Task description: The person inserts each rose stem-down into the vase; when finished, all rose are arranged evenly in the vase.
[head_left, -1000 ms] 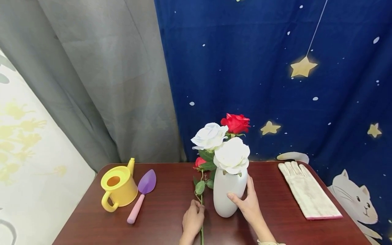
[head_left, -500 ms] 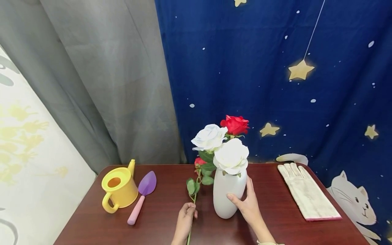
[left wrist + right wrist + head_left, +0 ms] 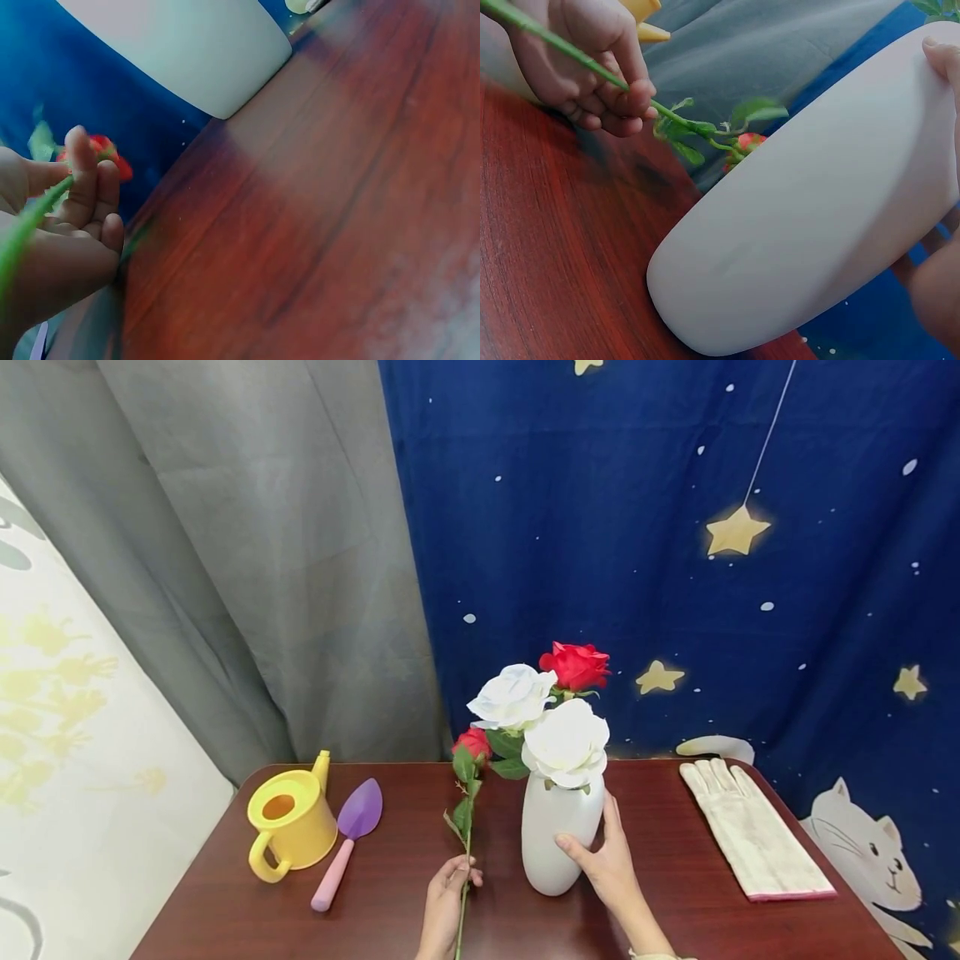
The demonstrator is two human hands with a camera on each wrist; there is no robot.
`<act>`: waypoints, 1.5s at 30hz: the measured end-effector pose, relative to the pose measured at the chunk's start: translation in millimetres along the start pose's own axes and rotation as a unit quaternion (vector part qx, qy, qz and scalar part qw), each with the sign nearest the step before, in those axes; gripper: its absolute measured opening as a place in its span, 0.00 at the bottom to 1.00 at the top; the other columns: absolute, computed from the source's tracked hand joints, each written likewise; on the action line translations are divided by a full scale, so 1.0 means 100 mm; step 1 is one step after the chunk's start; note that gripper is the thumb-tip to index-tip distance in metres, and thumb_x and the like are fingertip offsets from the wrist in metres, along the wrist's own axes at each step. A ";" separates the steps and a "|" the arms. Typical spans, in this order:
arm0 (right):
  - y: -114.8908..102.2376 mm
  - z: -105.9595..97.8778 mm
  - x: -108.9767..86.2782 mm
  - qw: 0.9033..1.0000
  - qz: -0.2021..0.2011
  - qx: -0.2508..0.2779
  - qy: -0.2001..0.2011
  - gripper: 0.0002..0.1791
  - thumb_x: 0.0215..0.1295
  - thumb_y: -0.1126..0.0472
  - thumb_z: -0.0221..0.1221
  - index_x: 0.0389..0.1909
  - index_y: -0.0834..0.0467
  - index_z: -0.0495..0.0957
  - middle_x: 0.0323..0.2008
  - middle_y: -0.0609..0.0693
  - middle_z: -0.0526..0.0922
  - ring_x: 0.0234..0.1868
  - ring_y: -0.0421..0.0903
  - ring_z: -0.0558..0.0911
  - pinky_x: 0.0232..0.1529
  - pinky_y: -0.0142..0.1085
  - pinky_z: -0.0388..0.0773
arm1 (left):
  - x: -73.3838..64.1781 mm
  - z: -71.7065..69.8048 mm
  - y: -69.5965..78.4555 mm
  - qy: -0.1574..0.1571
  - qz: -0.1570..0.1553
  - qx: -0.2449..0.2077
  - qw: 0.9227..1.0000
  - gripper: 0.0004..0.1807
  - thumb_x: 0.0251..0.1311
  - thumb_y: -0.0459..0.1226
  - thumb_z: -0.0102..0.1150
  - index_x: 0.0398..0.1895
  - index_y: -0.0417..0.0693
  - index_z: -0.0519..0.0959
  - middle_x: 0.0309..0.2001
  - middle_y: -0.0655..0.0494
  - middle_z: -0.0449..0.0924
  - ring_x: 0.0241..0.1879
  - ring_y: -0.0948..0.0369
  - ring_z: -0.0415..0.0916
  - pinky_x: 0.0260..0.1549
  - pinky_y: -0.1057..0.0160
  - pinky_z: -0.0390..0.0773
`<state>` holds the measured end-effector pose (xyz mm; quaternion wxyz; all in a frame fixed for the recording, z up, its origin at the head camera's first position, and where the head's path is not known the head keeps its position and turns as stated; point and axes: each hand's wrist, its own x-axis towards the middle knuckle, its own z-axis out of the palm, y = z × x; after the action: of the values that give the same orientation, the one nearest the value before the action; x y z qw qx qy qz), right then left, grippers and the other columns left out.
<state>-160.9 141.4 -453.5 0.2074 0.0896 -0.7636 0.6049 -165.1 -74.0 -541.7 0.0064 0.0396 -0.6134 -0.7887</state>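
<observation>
My left hand [image 3: 447, 893] pinches the green stem of a red rose [image 3: 472, 743] between thumb and fingers, to the left of the vase. The rose's leafy stem [image 3: 592, 66] crosses that hand in the right wrist view, its bloom partly behind the vase. A white vase [image 3: 558, 839] stands upright on the table, and my right hand [image 3: 611, 868] grips its right side, thumb across the front. In the vase are a white rose [image 3: 567, 742] in front, a second white rose [image 3: 513, 696] at left and another red rose [image 3: 576, 666] behind.
A yellow watering can [image 3: 303, 827] and a purple trowel [image 3: 360, 810] with a pink handle lie on the left of the brown table [image 3: 397, 902]. White gloves [image 3: 753, 831] lie at the right edge. Grey and blue curtains [image 3: 600, 527] hang behind.
My left hand has moved left with the rose, away from the vase. The rose has turned more upright, its bloom now showing left of the white roses. My right hand stays on the vase.
</observation>
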 end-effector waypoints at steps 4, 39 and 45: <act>-0.21 0.01 -0.02 1.000 0.011 0.000 -0.001 0.47 0.47 0.70 0.67 0.68 0.63 0.53 0.60 0.53 0.63 0.57 0.37 0.63 0.53 0.22 0.55 | -0.01 0.00 0.01 -0.005 0.002 0.015 1.000 0.15 0.68 0.31 0.39 0.47 0.25 0.71 0.27 0.47 0.79 0.40 0.57 0.74 0.46 0.63 0.62; 0.17 0.00 -0.01 1.000 0.004 -0.001 0.004 0.48 0.48 0.64 0.68 0.70 0.50 0.53 0.60 0.46 0.63 0.57 0.41 0.64 0.53 0.25 0.57 | -0.05 -0.05 -0.03 -0.032 0.050 -0.030 0.998 0.10 0.63 0.29 0.50 0.42 0.28 0.66 0.29 0.44 0.80 0.38 0.62 0.75 0.46 0.68 0.67; 0.17 0.00 0.00 1.000 0.011 0.004 0.000 0.48 0.49 0.64 0.68 0.70 0.50 0.53 0.61 0.46 0.62 0.58 0.40 0.63 0.53 0.23 0.57 | -0.02 -0.04 0.01 -0.030 0.026 -0.021 0.999 0.08 0.62 0.28 0.50 0.41 0.30 0.67 0.29 0.47 0.80 0.38 0.62 0.76 0.45 0.68 0.67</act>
<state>-167.7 145.6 -468.8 0.2004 0.0820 -0.7618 0.6106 -163.3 -78.0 -541.2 0.0093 -0.0001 -0.5975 -0.8018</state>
